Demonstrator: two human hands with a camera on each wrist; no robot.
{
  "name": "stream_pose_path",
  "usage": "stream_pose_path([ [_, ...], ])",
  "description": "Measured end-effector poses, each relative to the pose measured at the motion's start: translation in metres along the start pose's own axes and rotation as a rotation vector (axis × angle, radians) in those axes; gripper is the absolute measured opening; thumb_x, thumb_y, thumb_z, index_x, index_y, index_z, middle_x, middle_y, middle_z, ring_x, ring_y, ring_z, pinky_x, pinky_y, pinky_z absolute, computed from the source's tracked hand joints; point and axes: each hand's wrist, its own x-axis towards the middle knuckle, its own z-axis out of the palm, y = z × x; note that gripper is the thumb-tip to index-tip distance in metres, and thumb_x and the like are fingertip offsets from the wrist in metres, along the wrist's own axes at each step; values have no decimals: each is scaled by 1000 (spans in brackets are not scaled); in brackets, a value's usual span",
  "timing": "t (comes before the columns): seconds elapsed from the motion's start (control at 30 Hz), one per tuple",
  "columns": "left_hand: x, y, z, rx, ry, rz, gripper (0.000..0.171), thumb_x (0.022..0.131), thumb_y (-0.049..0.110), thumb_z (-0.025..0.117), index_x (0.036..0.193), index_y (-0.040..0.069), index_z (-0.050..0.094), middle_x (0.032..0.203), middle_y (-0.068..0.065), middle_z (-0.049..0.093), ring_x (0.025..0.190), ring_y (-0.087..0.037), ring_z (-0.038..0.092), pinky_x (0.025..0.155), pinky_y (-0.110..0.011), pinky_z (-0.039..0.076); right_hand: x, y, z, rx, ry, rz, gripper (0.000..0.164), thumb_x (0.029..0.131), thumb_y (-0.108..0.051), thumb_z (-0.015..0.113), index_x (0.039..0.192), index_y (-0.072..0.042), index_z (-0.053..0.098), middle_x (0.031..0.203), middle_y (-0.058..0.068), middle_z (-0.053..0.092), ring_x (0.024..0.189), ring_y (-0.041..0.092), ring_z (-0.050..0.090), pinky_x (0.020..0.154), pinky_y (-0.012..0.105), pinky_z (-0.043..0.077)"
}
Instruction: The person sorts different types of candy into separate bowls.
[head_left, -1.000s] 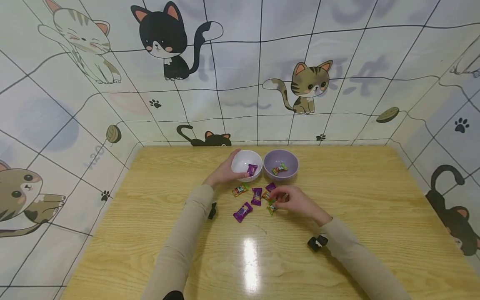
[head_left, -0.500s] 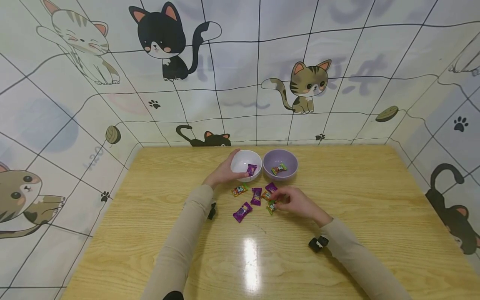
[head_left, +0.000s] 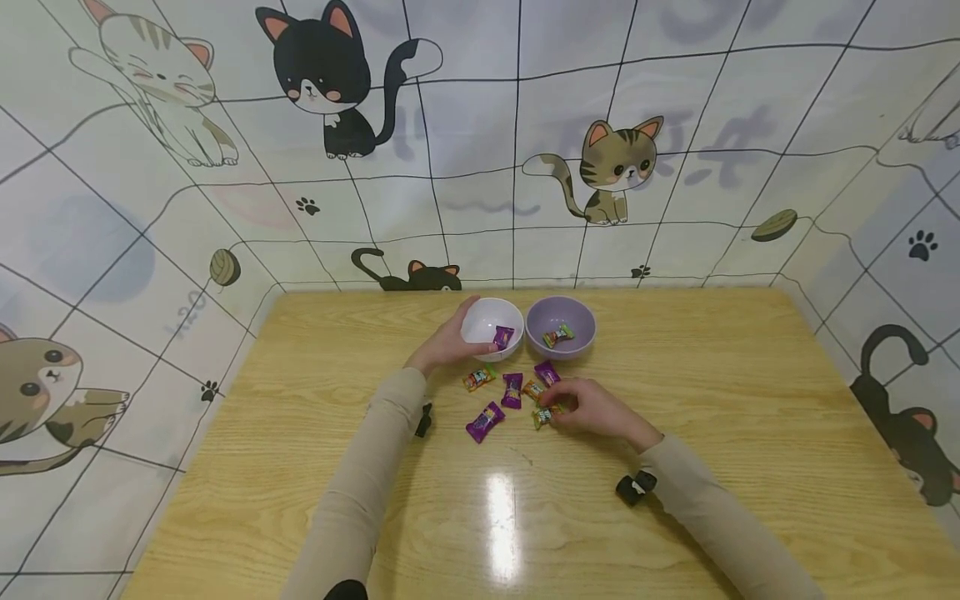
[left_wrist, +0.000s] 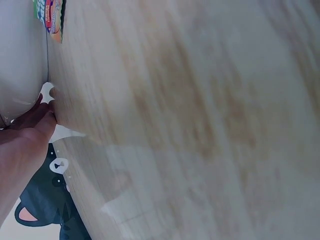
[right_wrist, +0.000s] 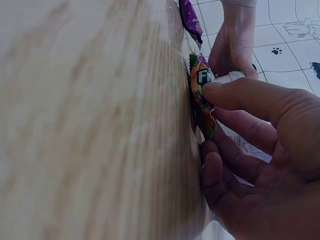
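My left hand (head_left: 447, 339) holds the side of a white bowl (head_left: 480, 321), thumb over its near rim; a purple-wrapped candy (head_left: 503, 337) lies inside. In the left wrist view the fingers (left_wrist: 37, 122) curve against the bowl (left_wrist: 22, 60). My right hand (head_left: 592, 407) is low over the table and pinches a green-and-orange wrapped candy (right_wrist: 202, 92) between thumb and fingers. Beside it lie another orange-green candy (head_left: 533, 390) and a purple candy (head_left: 547, 372). More purple candies (head_left: 512, 390) (head_left: 485, 422) and a green-orange one (head_left: 478, 379) are spread before the bowls.
A purple bowl (head_left: 577, 343) stands against the white bowl's right side, with a green-wrapped candy (head_left: 557, 336) in it. The wooden table (head_left: 337, 333) ends at a cat-printed backdrop (head_left: 480, 200) at the back and sides.
The purple candy beyond my right fingers has shifted slightly and shows more of its wrapper. My right fingers have moved a little at the green-and-orange candy. My left hand stays on the white bowl.
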Motion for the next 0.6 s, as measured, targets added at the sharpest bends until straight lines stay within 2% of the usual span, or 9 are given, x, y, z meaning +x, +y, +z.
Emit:
stream_pose_path([
  [0.43, -2, 1, -1, -17, -4, -8, 105, 78, 26, 82, 156, 16, 12, 147, -21, 37, 127, -37, 43, 104, -49, 37, 3, 6, 1, 4, 14, 24, 20, 81, -4, 74, 101, -3, 69, 100, 5, 67, 93, 21, 58, 81, 31, 49],
  [0.6, -1, 0, -2, -23, -9, -7, 104, 79, 25, 81, 156, 16, 12, 148, -21, 35, 127, -37, 43, 104, -49, 36, 3, 7, 1, 7, 43, -41, 19, 80, -3, 73, 99, -3, 69, 96, 3, 67, 87, 17, 58, 76, 29, 49],
])
